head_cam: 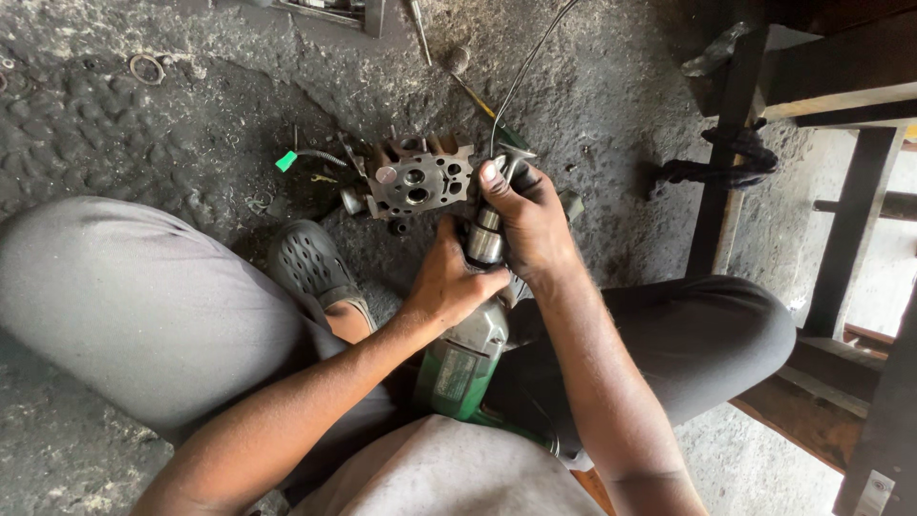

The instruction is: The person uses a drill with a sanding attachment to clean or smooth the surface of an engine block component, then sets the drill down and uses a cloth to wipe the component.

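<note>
A pale rectangular label sat on the green body of the power drill [465, 368], which lay between the person's knees with its silver chuck [485, 239] pointing away. The left hand [447, 283] was wrapped around the chuck's base, and the right hand [528, 222] was closed over its tip (fingers hid the bit). Just beyond lay a grey metal cylinder head [417, 178] on the grimy floor [143, 124], beside a small green tag [286, 161].
</note>
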